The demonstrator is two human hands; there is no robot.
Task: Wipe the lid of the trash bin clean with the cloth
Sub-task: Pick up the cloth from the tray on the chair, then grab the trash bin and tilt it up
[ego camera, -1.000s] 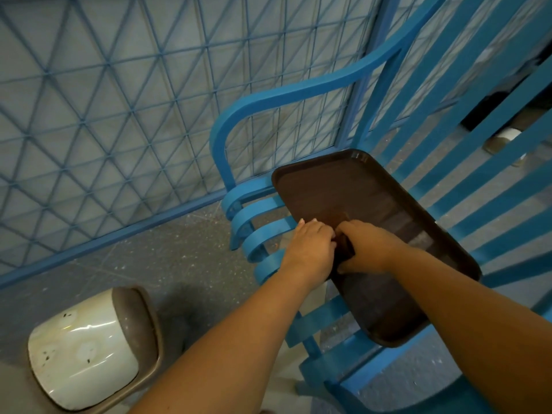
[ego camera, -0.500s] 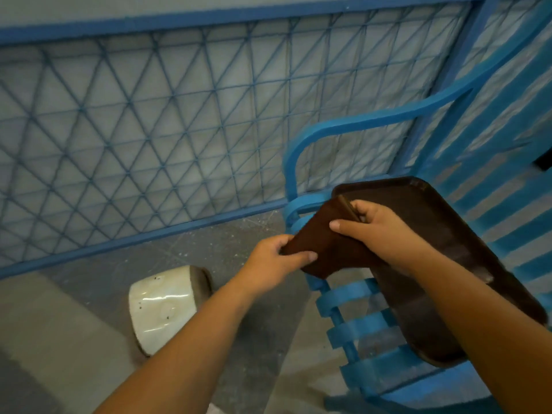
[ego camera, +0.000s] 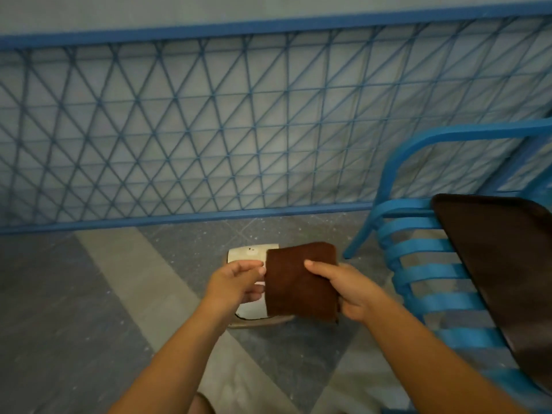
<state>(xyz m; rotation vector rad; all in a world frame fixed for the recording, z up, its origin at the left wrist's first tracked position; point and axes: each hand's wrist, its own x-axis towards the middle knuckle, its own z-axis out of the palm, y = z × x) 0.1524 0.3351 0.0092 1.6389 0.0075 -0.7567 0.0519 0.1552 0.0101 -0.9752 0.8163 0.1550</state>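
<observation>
the right hand [ego camera: 348,289] grips the cloth [ego camera: 300,280], thumb across its face and fingers curled behind its 3 o'clock edge. the left hand [ego camera: 236,282] is at the cloth's 9 o'clock edge, fingertips reaching to it in a narrow pinch; whether they actually hold the edge i cannot tell. half a second ago the cloth was up by the tray [ego camera: 501,282] on the chair [ego camera: 427,273], tilted like a diamond; now it has come away toward 9 o'clock and hangs squared up over the bin lid [ego camera: 246,252]. both forearms reach in from 6 o'clock, the hands level with each other. the cloth is a folded brown rectangle, face toward the camera, long axis running 12 to 6, slightly leaning. the white lid lies on the floor behind it, showing only at the cloth's 10 and 7 o'clock, its brown rim at 6. the chair stands at 3 o'clock, the blue fence [ego camera: 209,130] at 12.
</observation>
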